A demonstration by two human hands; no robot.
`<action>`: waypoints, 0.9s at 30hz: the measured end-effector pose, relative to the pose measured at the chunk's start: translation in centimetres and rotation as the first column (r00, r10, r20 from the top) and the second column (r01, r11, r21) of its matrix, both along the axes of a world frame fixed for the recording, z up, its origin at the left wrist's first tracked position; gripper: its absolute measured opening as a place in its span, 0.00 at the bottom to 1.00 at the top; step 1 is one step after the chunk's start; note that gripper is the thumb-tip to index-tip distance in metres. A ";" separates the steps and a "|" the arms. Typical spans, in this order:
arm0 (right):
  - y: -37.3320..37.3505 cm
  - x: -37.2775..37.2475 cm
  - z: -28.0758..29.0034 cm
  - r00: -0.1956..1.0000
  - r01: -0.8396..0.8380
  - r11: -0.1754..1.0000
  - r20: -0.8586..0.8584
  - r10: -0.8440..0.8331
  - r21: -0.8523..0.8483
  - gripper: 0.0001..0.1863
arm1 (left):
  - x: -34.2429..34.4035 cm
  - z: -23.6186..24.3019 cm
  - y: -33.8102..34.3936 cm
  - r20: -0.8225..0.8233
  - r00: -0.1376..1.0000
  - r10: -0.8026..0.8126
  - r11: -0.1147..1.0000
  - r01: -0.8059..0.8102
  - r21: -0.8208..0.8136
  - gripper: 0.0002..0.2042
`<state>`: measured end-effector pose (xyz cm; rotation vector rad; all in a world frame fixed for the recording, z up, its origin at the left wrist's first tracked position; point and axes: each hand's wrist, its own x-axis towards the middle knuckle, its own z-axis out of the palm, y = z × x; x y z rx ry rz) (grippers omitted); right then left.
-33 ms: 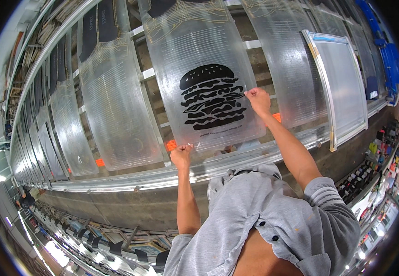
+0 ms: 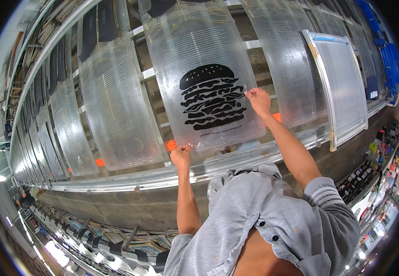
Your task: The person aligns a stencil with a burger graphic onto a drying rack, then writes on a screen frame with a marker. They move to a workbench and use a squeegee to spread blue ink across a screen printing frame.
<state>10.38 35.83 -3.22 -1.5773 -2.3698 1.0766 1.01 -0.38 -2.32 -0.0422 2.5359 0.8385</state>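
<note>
A clear film with a large black burger print point(image 2: 213, 97) lies over a glassy, translucent printing board point(image 2: 195, 50). At the film's lower left corner, near the board's front edge, my left hand point(image 2: 181, 155) is closed in a pinch. My right hand point(image 2: 258, 101) pinches at the film's right side, level with the middle of the burger. The film's own edges are hard to make out against the shiny board. A small line of dark print runs beneath the burger.
More translucent boards point(image 2: 112, 110) line the metal rail point(image 2: 116, 182) on both sides, some carrying dark fabric pieces point(image 2: 99, 27). To the right, a framed screen point(image 2: 342, 83) leans across the rail. Orange tabs point(image 2: 170, 145) show between boards. Blue equipment point(image 2: 390, 60) stands at far right.
</note>
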 end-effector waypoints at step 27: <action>-0.2 0.0 0.0 0.999 0.015 1.000 0.043 -0.015 -0.004 0.14 | 0.1 -0.7 -0.3 -0.004 1.000 -0.013 1.000 0.013 -0.017 0.13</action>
